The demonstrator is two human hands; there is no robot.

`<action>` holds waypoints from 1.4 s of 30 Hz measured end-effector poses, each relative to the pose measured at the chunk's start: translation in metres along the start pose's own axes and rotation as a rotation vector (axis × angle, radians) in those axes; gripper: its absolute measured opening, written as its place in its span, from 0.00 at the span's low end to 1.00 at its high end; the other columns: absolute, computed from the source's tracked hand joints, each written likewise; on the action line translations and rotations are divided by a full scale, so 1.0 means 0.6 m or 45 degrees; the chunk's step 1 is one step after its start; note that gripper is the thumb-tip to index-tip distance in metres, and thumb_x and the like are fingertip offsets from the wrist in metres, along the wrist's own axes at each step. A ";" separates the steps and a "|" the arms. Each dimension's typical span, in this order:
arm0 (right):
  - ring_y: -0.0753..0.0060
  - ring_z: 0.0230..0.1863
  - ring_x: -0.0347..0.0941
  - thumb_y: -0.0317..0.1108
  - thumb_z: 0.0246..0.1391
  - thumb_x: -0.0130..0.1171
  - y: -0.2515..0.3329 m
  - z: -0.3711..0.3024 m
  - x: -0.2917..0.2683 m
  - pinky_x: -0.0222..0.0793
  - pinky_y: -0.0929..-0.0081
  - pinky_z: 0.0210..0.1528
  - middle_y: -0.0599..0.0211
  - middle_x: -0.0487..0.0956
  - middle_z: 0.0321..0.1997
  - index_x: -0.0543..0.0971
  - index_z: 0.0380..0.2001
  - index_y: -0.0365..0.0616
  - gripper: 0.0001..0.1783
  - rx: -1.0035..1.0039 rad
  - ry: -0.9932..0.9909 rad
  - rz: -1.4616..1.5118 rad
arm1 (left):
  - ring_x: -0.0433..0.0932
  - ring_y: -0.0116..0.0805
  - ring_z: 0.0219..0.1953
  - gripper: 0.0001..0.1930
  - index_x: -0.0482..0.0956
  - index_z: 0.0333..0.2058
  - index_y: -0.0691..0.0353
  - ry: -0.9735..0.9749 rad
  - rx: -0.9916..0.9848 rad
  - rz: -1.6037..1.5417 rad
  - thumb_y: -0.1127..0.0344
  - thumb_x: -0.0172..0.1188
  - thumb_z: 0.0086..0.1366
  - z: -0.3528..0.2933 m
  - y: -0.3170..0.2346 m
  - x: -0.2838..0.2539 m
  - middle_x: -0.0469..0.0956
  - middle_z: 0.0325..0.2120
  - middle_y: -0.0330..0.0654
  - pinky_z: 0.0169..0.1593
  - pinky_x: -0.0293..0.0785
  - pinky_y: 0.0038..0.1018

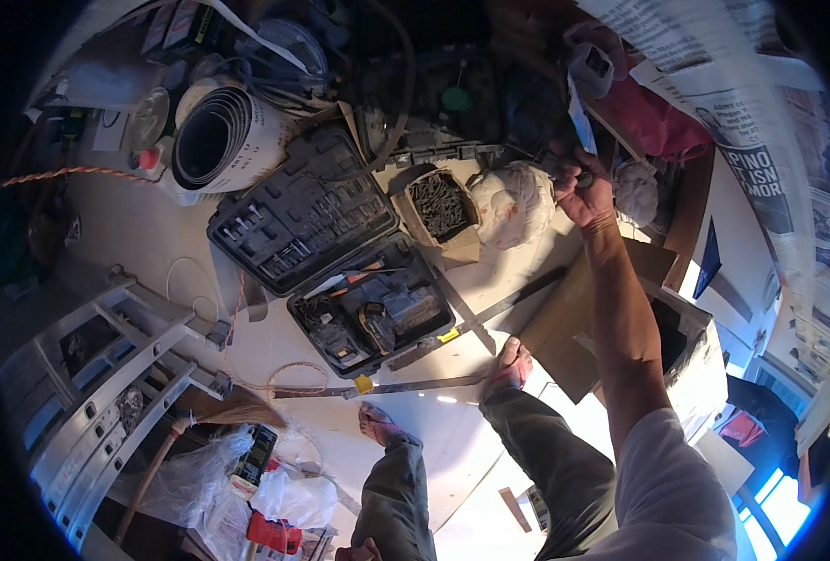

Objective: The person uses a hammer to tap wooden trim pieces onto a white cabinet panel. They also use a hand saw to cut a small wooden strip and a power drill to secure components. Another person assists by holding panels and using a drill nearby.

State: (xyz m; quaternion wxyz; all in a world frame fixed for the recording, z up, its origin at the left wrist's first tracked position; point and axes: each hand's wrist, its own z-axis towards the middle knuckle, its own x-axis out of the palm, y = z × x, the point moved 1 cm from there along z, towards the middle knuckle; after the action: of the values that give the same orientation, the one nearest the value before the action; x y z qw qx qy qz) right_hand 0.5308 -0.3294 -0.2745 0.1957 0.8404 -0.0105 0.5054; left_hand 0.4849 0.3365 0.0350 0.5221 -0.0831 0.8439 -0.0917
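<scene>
Grey-sleeved right arm rises from the lower edge. Left to right: folded ladder (107, 374); open black tool case (336, 252) holding a drill; cardboard box of dark screws (440, 208); pale wrapped bundle (513, 204). Right hand (585, 194), fist closed, grips a small dark-handled object (579, 173), kind unclear, above the bundle's right side.

Pale cluttered floor (135, 224); newspapered wall (742, 103)
</scene>
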 end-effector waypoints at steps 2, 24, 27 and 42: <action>0.74 0.32 0.69 0.35 0.65 0.53 -0.024 -0.008 0.038 0.70 0.74 0.36 0.72 0.70 0.29 0.65 0.63 0.25 0.29 0.077 -0.099 -0.023 | 0.62 0.39 0.18 0.28 0.63 0.18 0.59 -0.001 -0.044 -0.014 0.52 0.72 0.62 -0.004 -0.001 -0.001 0.62 0.14 0.42 0.25 0.59 0.42; 0.77 0.18 0.64 0.29 0.63 0.57 -0.245 -0.126 0.191 0.60 0.77 0.21 0.76 0.67 0.20 0.77 0.49 0.38 0.13 0.291 0.197 0.010 | 0.73 0.40 0.23 0.21 0.73 0.22 0.60 -0.025 -0.094 -0.199 0.55 0.75 0.60 -0.040 0.055 0.003 0.76 0.20 0.42 0.30 0.70 0.38; 0.76 0.18 0.65 0.27 0.60 0.60 -0.276 -0.189 0.224 0.61 0.77 0.21 0.74 0.68 0.19 0.78 0.48 0.37 0.13 0.283 0.096 -0.164 | 0.75 0.42 0.25 0.18 0.78 0.28 0.63 -0.080 0.139 -0.225 0.54 0.72 0.63 -0.032 0.060 0.000 0.77 0.22 0.44 0.33 0.72 0.39; 0.77 0.31 0.77 0.49 0.55 0.71 -0.470 -0.703 0.396 0.73 0.70 0.37 0.61 0.80 0.28 0.84 0.36 0.43 0.19 0.407 -0.368 -1.514 | 0.82 0.62 0.31 0.26 0.81 0.33 0.66 0.360 0.198 0.303 0.42 0.63 0.64 -0.034 0.191 -0.016 0.83 0.28 0.58 0.36 0.77 0.53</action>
State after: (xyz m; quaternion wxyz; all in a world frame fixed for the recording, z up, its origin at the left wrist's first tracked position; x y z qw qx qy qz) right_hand 0.3514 0.1169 0.0125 0.3119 0.7811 0.5077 0.1870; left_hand 0.4656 0.4512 0.0243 0.4103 0.0714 0.9031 -0.1049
